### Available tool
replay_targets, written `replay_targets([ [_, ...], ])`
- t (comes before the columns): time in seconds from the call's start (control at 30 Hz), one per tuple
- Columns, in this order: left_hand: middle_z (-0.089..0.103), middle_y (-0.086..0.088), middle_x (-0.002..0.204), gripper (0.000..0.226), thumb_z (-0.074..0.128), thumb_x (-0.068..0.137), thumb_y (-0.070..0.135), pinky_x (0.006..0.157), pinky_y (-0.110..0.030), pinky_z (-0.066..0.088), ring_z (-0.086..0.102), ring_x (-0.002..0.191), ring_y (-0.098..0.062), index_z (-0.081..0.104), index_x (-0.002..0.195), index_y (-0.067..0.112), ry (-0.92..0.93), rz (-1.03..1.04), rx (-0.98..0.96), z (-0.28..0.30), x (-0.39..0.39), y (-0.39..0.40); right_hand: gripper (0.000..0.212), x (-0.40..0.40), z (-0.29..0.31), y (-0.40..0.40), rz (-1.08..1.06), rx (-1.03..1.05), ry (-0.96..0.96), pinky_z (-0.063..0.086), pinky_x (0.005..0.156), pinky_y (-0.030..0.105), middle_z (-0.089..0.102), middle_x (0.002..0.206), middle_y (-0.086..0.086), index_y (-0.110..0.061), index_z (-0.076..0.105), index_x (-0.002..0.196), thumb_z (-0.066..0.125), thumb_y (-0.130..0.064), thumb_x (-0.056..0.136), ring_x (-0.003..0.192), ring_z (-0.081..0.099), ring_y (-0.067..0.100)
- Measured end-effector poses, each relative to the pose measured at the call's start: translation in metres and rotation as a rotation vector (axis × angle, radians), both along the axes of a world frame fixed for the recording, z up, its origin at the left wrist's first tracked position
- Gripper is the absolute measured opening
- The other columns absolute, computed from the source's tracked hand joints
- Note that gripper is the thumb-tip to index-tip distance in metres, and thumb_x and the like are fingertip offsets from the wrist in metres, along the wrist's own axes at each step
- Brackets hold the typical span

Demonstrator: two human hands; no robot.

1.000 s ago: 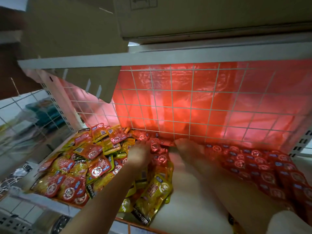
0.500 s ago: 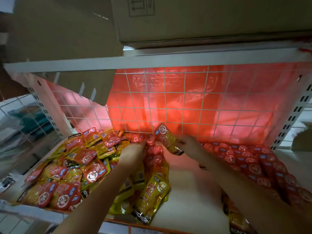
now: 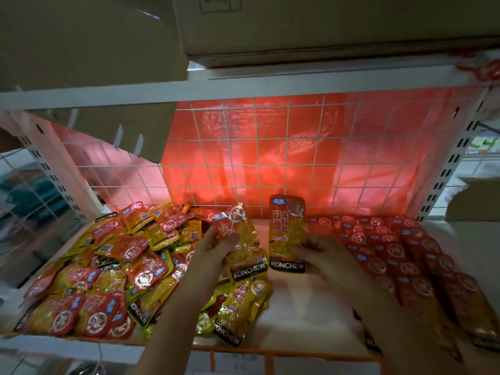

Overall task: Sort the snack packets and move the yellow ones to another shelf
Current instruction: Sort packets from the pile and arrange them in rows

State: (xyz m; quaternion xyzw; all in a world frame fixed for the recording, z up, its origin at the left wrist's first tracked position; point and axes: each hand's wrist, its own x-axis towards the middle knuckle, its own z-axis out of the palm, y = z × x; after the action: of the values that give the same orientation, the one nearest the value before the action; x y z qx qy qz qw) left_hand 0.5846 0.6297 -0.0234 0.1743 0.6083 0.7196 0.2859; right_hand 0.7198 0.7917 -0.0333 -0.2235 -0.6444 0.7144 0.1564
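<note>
The left hand (image 3: 213,253) holds a yellow packet (image 3: 243,244) up. The right hand (image 3: 322,257) holds a red packet (image 3: 287,234) just beside it. A mixed pile (image 3: 108,269) lies left on the shelf (image 3: 305,320); red rows (image 3: 400,247) lie right.

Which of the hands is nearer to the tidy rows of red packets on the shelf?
Right. The right hand holds a packet beside the red rows; the left hand is further left, by the mixed pile.

"KONCHEW" stands on the black bands of both held packets (image 3: 287,234) — and on loose ones (image 3: 230,336) below.
</note>
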Motion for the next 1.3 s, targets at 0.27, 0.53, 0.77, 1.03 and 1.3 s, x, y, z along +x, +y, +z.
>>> replay_targets([
  [0.27,0.069,-0.005,0.105,0.070,0.071,0.062,0.059,0.084,-0.039,0.051,0.066,0.092,-0.020,0.062,0.113,0.011,-0.098,0.074,-0.059,0.008,0.005,-0.001,0.011,0.026,0.000,-0.018,0.009,0.052,-0.008,0.054,0.059,0.022,0.072,0.079,-0.001,-0.011,0.065,0.092,0.054,-0.009,0.092,0.071,0.068,0.007],
  [0.53,0.072,-0.005,0.103,0.053,0.060,0.070,0.065,0.099,-0.051,0.046,0.065,0.104,-0.027,0.071,0.101,0.024,-0.027,-0.022,-0.110,0.010,0.015,-0.003,0.025,0.044,-0.004,-0.026,-0.053,0.109,-0.048,0.052,0.089,0.050,0.069,0.099,0.022,0.000,0.066,0.100,0.061,-0.020,0.087,0.092,0.068,0.030],
  [0.77,0.075,0.008,0.085,0.025,0.057,0.090,0.040,0.096,-0.044,0.049,0.067,0.096,-0.019,0.074,0.078,0.026,0.004,-0.034,-0.137,0.009,0.023,0.002,0.093,0.052,-0.009,-0.034,-0.108,0.170,-0.028,0.041,0.086,0.067,0.049,0.100,0.042,0.006,0.058,0.095,0.065,-0.078,0.057,0.094,0.050,0.056],
  [1.03,0.074,-0.006,0.096,0.030,0.059,0.089,0.038,0.096,-0.048,0.049,0.068,0.098,-0.028,0.072,0.102,0.015,-0.037,-0.038,-0.144,0.011,0.034,0.005,0.094,0.060,-0.007,-0.038,-0.172,0.146,0.030,0.037,0.080,0.072,0.045,0.095,0.045,0.010,0.053,0.090,0.069,-0.076,0.056,0.091,0.044,0.062],
  [1.3,0.074,-0.009,0.093,0.024,0.064,0.084,0.037,0.097,-0.048,0.048,0.068,0.096,-0.029,0.076,0.086,0.017,-0.016,-0.034,-0.163,0.015,0.037,0.007,0.069,0.066,-0.006,-0.036,-0.260,0.179,0.054,0.041,0.086,0.067,0.060,0.094,0.034,-0.014,0.071,0.089,0.067,-0.075,0.057,0.093,0.054,0.053],
])
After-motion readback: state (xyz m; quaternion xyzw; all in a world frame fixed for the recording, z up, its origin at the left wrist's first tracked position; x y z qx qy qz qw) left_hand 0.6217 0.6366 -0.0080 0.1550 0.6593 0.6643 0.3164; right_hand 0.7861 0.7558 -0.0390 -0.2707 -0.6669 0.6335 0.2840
